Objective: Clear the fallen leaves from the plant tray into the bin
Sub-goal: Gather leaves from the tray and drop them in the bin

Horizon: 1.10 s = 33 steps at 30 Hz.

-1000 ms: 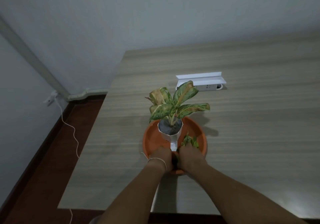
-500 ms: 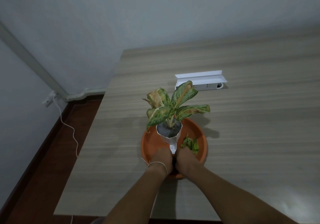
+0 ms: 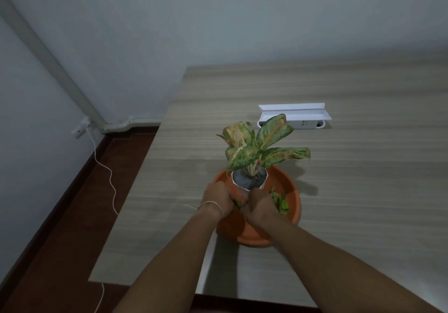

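Both hands curled in the round orange plastic tray (image 3: 292, 186): left hand (image 3: 218, 200) and right hand (image 3: 259, 206) pinch green fallen leaves (image 3: 281, 203) beside the white pot (image 3: 249, 180), probably bunching them (bin unseen).

Your wood-grain table (image 3: 363, 179) carries two things: the orange plant tray (image 3: 294, 189) near the front edge, and a white power strip (image 3: 300, 121) farther back, well apart.

Dim, bluish cast; soft shadows rightward; edges perhaps slightly warped.
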### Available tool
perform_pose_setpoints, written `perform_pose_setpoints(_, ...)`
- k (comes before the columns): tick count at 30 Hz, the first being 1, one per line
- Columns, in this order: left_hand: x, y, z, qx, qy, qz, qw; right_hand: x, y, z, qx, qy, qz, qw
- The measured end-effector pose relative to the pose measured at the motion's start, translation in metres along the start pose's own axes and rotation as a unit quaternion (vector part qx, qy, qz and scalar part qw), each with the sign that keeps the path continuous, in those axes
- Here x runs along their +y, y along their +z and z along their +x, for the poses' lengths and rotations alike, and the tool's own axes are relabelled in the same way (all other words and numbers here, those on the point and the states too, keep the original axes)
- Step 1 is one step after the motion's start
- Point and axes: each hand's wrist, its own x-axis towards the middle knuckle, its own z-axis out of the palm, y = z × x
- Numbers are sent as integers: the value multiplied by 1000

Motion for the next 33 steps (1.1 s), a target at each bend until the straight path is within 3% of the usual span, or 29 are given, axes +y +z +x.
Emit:
perform_pose_setpoints(5,-38,-20,-11,0,-39,-25,999,-35,12,-5,16,13,32,999)
perform_pose_setpoints(10,-90,-53,-45,71,-97,-108,987,-83,27,-12,-22,8,47,999)
perform_pose_setpoints(20,-286,-128,-184,201,-282,-170,922,-250,137,-57,-94,-117,47,988)
perform_pose_setpoints(26,-389,-75,-261,196,-378,-203,882,-314,251,-118,-175,-191,57,964)
perform_pose_setpoints(33,-461,41,-308,130,-448,-213,859,-266,383,-153,-273,-201,-27,940)
